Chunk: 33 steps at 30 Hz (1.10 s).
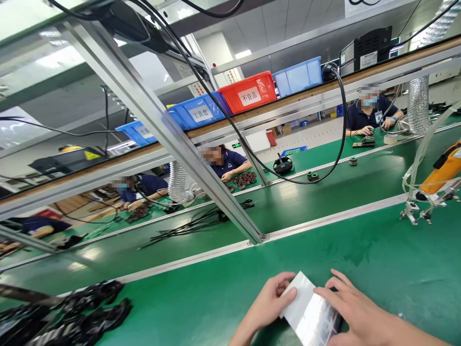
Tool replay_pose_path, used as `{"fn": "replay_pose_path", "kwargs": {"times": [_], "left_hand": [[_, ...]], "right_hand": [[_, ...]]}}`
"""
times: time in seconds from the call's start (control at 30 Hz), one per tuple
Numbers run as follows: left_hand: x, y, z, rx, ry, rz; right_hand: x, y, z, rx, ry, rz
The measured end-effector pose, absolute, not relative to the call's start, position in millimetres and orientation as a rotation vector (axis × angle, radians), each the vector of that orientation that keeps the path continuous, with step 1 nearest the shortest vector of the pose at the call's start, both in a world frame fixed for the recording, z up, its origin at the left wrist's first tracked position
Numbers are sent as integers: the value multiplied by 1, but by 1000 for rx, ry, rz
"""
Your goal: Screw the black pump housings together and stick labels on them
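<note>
A flat white piece with a shiny, silvery lower part [306,310] is held low over the green bench [201,298]. It looks like a sheet or packet, but I cannot tell its exact kind. My left hand [270,302] pinches its upper left edge, thumb on top and fingers curled behind. My right hand [358,310] lies against its right side, with thumb and bent fingers around that edge. The lower end runs out of the picture.
Black cables [90,310] lie in a heap at the left. An orange tool [442,166] stands at the right. A metal post [173,134] rises ahead to a shelf with a red bin [248,92] and blue bins. Several co-workers sit across the line.
</note>
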State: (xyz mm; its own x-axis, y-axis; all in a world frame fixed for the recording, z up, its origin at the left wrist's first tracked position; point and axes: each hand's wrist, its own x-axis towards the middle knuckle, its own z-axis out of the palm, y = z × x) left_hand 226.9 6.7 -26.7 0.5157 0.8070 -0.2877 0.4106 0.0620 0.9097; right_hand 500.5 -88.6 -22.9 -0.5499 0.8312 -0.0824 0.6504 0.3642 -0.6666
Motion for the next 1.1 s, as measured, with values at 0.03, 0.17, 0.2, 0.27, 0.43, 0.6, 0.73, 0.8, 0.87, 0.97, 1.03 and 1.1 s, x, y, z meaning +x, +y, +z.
{"fn": "replay_pose_path", "kwargs": {"times": [0.03, 0.17, 0.2, 0.27, 0.43, 0.6, 0.73, 0.8, 0.87, 0.97, 1.03, 1.1], "left_hand": [[223, 7, -21, 1680, 1173, 498], [211, -7, -3, 1925, 1452, 337], [210, -14, -3, 1906, 1436, 184], [213, -29, -9, 1872, 1340, -17], [239, -49, -24, 1979, 1288, 23], [237, -30, 8, 2031, 1426, 163], [229, -34, 17, 1962, 1397, 241], [230, -47, 4, 1900, 1388, 319], [229, -62, -14, 1815, 1388, 469], [225, -78, -41, 1643, 1268, 662], [223, -82, -58, 1625, 1179, 743], [224, -82, -75, 1690, 1167, 842]], "right_hand": [[499, -88, -28, -1334, -2370, 917], [492, -88, -61, -1326, -2331, 712], [491, -88, -68, -1318, -2303, 662], [488, -88, -79, -1321, -2224, 569], [489, -86, -82, -1346, -2077, 413], [494, -86, -86, -1332, -2074, 345], [491, -80, -104, -1232, -2267, 329], [490, -76, -115, -1156, -2384, 345], [489, -72, -123, -1122, -2442, 365], [491, -70, -127, -1161, -2418, 405], [491, -70, -126, -1213, -2366, 448], [488, -71, -123, -1257, -2336, 493]]}}
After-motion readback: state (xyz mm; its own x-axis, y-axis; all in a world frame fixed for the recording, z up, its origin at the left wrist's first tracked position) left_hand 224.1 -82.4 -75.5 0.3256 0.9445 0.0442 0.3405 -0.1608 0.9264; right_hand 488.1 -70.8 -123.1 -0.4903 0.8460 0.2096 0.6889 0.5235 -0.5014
